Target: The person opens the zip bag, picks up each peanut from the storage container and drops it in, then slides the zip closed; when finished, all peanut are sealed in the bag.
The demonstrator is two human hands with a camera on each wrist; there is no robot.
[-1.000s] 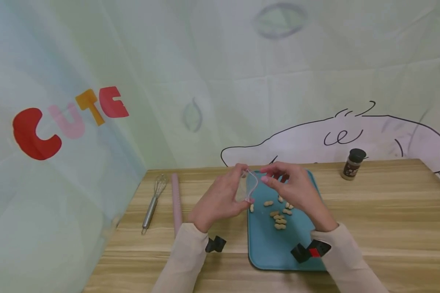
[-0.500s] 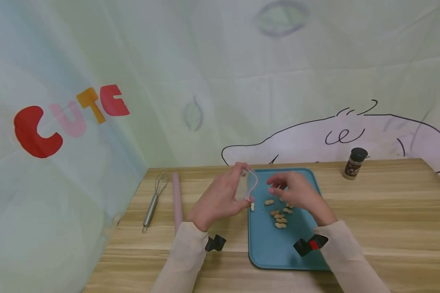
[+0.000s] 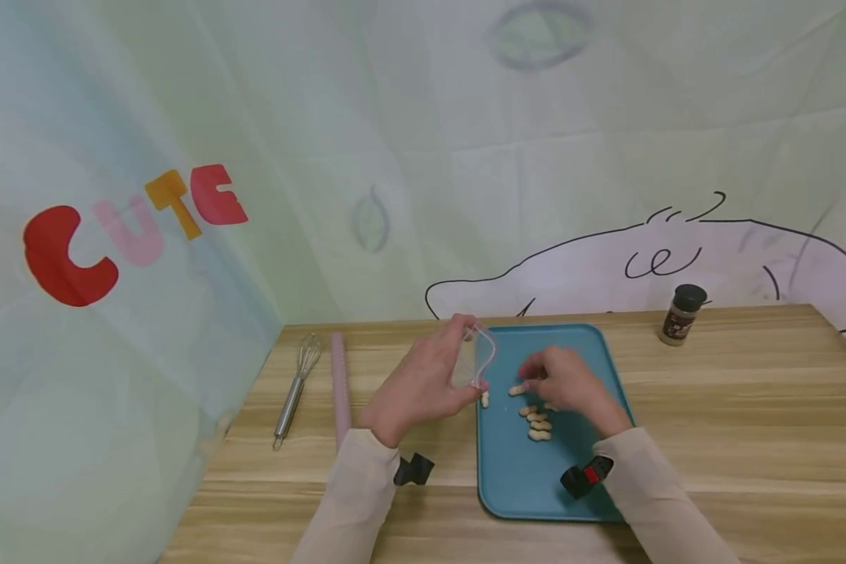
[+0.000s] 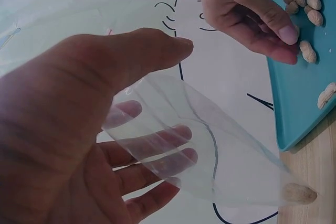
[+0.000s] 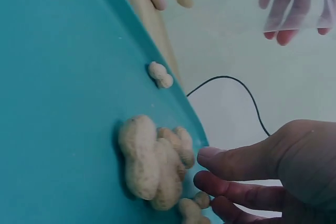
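Note:
My left hand [image 3: 433,376] holds a clear plastic bag [image 3: 483,356] by its mouth, above the left edge of a teal tray [image 3: 529,478]. Through the bag [image 4: 199,150] I see my fingers, and one peanut [image 4: 297,193] lies in its bottom corner. My right hand [image 3: 562,377] is low over the tray, fingers loosely bent, tips right beside a peanut [image 3: 516,389]. It holds nothing that I can see. Several more peanuts [image 3: 538,423] lie in a small pile [image 5: 152,161] on the tray [image 5: 58,77] under that hand [image 5: 273,171].
A metal whisk [image 3: 296,388] and a pink rolling pin [image 3: 339,388] lie on the wooden table [image 3: 747,423] to the left. A small dark-capped spice jar [image 3: 680,315] stands at the back right. A printed cloth backdrop hangs behind and to the left.
My right hand has come away from the bag's mouth and dropped to the peanuts on the tray. The left hand and bag have stayed in place.

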